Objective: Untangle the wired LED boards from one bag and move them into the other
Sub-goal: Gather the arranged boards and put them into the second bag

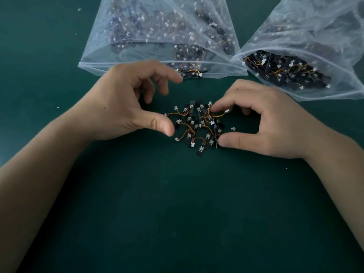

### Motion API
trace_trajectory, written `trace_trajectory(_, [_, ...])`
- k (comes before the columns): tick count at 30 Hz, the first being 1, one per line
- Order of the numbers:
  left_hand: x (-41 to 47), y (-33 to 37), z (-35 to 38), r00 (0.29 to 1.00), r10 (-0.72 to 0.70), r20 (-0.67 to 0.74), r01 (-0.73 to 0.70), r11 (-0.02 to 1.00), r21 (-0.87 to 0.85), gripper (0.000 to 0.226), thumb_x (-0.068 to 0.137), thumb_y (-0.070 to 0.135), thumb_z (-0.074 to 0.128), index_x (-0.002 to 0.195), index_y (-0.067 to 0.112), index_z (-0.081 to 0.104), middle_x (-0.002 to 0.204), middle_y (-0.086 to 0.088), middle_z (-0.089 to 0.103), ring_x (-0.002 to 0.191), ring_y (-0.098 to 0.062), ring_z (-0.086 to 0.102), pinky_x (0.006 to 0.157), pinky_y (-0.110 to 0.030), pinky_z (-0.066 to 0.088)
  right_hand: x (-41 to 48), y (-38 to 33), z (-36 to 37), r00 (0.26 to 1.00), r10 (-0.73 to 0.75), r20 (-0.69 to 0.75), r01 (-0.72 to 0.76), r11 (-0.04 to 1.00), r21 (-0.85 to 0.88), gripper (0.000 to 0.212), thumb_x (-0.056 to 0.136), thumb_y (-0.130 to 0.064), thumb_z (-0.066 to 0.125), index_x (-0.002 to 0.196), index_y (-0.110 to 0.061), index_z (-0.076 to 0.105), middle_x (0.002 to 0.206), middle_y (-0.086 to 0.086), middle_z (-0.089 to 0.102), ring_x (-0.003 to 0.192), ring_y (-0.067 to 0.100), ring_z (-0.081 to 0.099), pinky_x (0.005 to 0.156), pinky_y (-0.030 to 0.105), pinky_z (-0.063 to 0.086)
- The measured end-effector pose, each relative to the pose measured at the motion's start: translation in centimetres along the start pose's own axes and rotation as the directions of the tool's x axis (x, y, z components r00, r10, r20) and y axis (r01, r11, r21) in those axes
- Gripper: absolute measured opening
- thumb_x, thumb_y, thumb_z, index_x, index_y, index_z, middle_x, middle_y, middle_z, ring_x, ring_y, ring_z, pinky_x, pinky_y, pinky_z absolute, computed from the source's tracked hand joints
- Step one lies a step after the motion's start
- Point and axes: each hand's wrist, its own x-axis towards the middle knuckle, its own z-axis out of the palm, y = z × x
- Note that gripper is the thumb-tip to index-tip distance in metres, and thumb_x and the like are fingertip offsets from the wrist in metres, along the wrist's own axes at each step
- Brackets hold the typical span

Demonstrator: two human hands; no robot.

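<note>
A tangled pile of wired LED boards [199, 127] is seen in the middle of the frame, lying on the dark green table [177, 213]: small black boards, orange and yellow wires and white connectors are mixed together. The pile is framed by both hands. On its right edge it is touched by the right hand [266, 119]; the forefinger is laid on the wires at the top and the thumb is set against a board lower down, with the two kept wide apart and nothing pinched. The left hand [122, 103] is held just left of the pile with loosely curled fingers, its thumb stretched out close to a white connector, and nothing is gripped in it. Above the hands, two clear plastic bags are placed. More boards are contained in the upper-centre bag [137, 26], and a few are found at its mouth. The upper-right bag [315, 32] is opened toward the pile and is filled with boards as well.
</note>
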Motion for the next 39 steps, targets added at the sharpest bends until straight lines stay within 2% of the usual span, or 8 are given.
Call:
trace_trajectory(6, [0.2, -0.7, 0.2, 0.999, -0.052, -0.01, 0.053, 0.991, 0.123, 0.04, 0.073, 0.05, 0.088, 0.109, 0.042, 0.073, 0.094, 0.018, 0.075, 0.074, -0.01, 0.056, 0.07, -0.027, 0.05, 0.1, -0.4, 0.1, 0.999, 0.032, -0.006, -0.032, 0.998, -0.052, 0.064, 0.073, -0.076, 0.074, 0.126, -0.04, 0.067, 0.1, -0.02, 0.057, 0.093, -0.001, 0.056, 0.078, 0.015, 0.038])
trace_trajectory(11, [0.2, -0.3, 1.2, 0.999, -0.042, -0.032, 0.047, 0.989, 0.143, 0.03, 0.077, 0.045, 0.087, 0.104, 0.039, 0.075, 0.095, 0.022, 0.076, 0.075, -0.017, 0.058, 0.069, -0.025, 0.049, 0.3, -0.6, 0.4, 0.999, 0.046, -0.024, -0.048, 0.996, -0.069, 0.068, 0.07, -0.079, 0.072, 0.125, -0.039, 0.067, 0.099, -0.018, 0.057, 0.093, 0.003, 0.056, 0.079, 0.024, 0.04])
trace_trajectory(16, [0.1, 0.2, 1.6, 0.998, -0.034, -0.043, 0.041, 0.983, 0.178, 0.03, 0.079, 0.039, 0.09, 0.105, 0.037, 0.075, 0.092, 0.024, 0.074, 0.072, -0.02, 0.056, 0.067, -0.026, 0.047, 0.4, -0.9, 0.8, 0.998, 0.037, -0.051, -0.042, 0.993, -0.106, 0.07, 0.069, -0.085, 0.066, 0.123, -0.041, 0.066, 0.097, -0.02, 0.055, 0.093, 0.005, 0.057, 0.078, 0.02, 0.039])
trace_trajectory(20, [0.1, 0.6, 2.2, 0.998, -0.001, -0.063, 0.015, 0.977, 0.211, 0.029, 0.08, 0.042, 0.081, 0.108, 0.039, 0.073, 0.091, 0.024, 0.072, 0.07, -0.021, 0.055, 0.066, -0.022, 0.045, 0.6, -1.0, 0.9, 0.997, 0.034, -0.07, -0.043, 0.991, -0.124, 0.068, 0.07, -0.085, 0.065, 0.121, -0.04, 0.065, 0.097, -0.018, 0.057, 0.093, 0.005, 0.057, 0.079, 0.023, 0.044])
trace_trajectory(28, [0.0, 1.1, 3.1, 0.997, 0.022, -0.077, -0.005, 0.975, 0.222, 0.032, 0.087, 0.021, 0.085, 0.115, 0.029, 0.074, 0.093, 0.02, 0.075, 0.069, -0.019, 0.057, 0.067, -0.014, 0.045, 0.7, -1.3, 1.3, 0.994, 0.036, -0.102, -0.05, 0.99, -0.133, 0.064, 0.074, -0.082, 0.064, 0.118, -0.036, 0.066, 0.103, -0.022, 0.053, 0.097, 0.001, 0.053, 0.083, 0.025, 0.043])
trace_trajectory(31, [-0.1, 1.3, 3.2, 0.997, 0.017, -0.077, -0.001, 0.979, 0.204, 0.027, 0.091, 0.022, 0.081, 0.116, 0.028, 0.076, 0.096, 0.02, 0.077, 0.072, -0.019, 0.063, 0.068, -0.015, 0.048, 0.7, -1.3, 1.3, 0.994, 0.043, -0.103, -0.056, 0.99, -0.129, 0.063, 0.075, -0.082, 0.064, 0.118, -0.034, 0.067, 0.103, -0.021, 0.054, 0.097, 0.002, 0.052, 0.083, 0.026, 0.043])
trace_trajectory(35, [-0.2, 1.9, 3.6, 0.995, 0.017, -0.101, 0.003, 0.981, 0.193, 0.023, 0.094, 0.031, 0.07, 0.115, 0.026, 0.077, 0.097, 0.019, 0.078, 0.081, -0.018, 0.072, 0.072, -0.032, 0.056, 0.7, -1.4, 1.3, 0.993, 0.056, -0.105, -0.069, 0.99, -0.125, 0.063, 0.074, -0.081, 0.065, 0.116, -0.035, 0.068, 0.102, -0.021, 0.054, 0.096, 0.002, 0.05, 0.082, 0.027, 0.042])
trace_trajectory(39, [-0.3, 2.3, 3.4, 0.999, 0.017, -0.034, -0.012, 0.989, 0.15, 0.039, 0.083, 0.053, 0.078, 0.117, 0.035, 0.074, 0.101, 0.023, 0.077, 0.079, -0.019, 0.064, 0.07, -0.02, 0.049, 0.8, -1.5, 1.3, 0.991, 0.064, -0.114, -0.077, 0.991, -0.111, 0.065, 0.072, -0.083, 0.064, 0.115, -0.034, 0.068, 0.102, -0.02, 0.055, 0.096, 0.003, 0.052, 0.082, 0.028, 0.044])
